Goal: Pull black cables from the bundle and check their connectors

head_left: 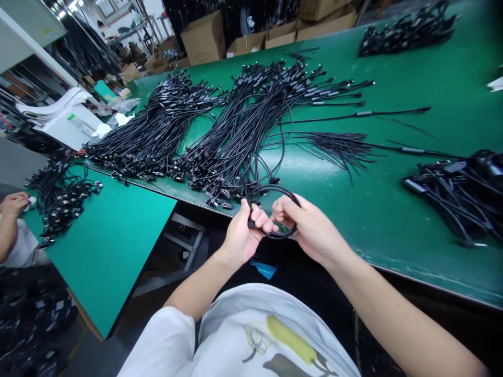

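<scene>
A black cable (283, 189), wound into a loop, is held between my two hands above the table's front edge. My left hand (248, 230) is closed round one side of the coil, where the cable's end pokes up past the thumb. On the opposite side, my right hand (304, 222) has its fingers curled round the loop. Just beyond my hands lies a wide spread of loose black cables (251, 125) with connectors at both ends. To the right of it is a bunch of thin black ties (341, 144).
Bundled cables (459, 193) lie on the green table (353, 220) at right, another pile (408, 31) at far right. Cardboard boxes (204, 39) line the back. At left, another person's hand (14, 203) is beside a cable heap (65, 201) on a lower green table (118, 246).
</scene>
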